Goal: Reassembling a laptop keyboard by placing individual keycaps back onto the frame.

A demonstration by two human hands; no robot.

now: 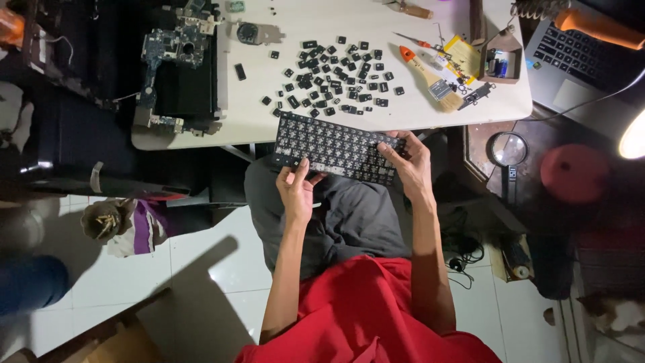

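View: looking straight down from a head-worn camera at a seated person's lap and the near edge of a white table (376, 114).

Keyboard: a black laptop keyboard panel (336, 146) with most keycaps off lies across the lap, its far edge against the table edge, likely so both hands can steady it.

Left hand: the left hand (297, 191) grips the near left edge, thumb on top and fingers curled underneath, holding the panel.

Right hand: the right hand (408, 165) clasps the right end, fingers spread over the key area; whether it pinches a keycap is too small to tell.

Loose keycaps: a scatter of small black keycaps (336, 77) sits on the table just beyond the keyboard, within easy reach.

Tools: a paintbrush with an orange handle (430, 77) lies to the right of the keycaps, near a small screwdriver (413, 40) and a little open box (502, 60).

Far left: an opened laptop chassis with a bare circuit board (176, 60) rests at the table's left end.

Right: a second laptop (578, 60), cut off by the frame, and a magnifying glass (508, 149) lower down in shadow.

Hard to see: the floor at right is dark and cluttered; a bright lamp glare (633, 141) washes out the right edge.
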